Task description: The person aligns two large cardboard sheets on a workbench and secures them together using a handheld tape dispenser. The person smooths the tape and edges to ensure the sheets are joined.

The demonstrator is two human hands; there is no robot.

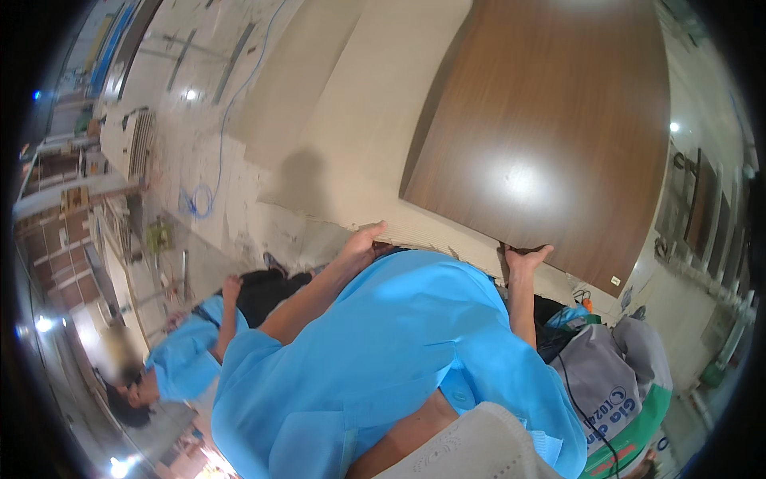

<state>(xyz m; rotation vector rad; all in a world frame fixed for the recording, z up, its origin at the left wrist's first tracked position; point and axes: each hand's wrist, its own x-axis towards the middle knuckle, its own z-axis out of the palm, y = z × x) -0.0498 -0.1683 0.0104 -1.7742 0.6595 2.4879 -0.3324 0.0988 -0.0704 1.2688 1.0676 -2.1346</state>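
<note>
Hands grip the near edge of a large glossy brown wooden panel (550, 136), left hand (363, 243) and right hand (525, 259) closed on it; panel extends away beyond both

Glare on the brown panel (550, 128), dark fisheye rim, perhaps slight blur.
</note>
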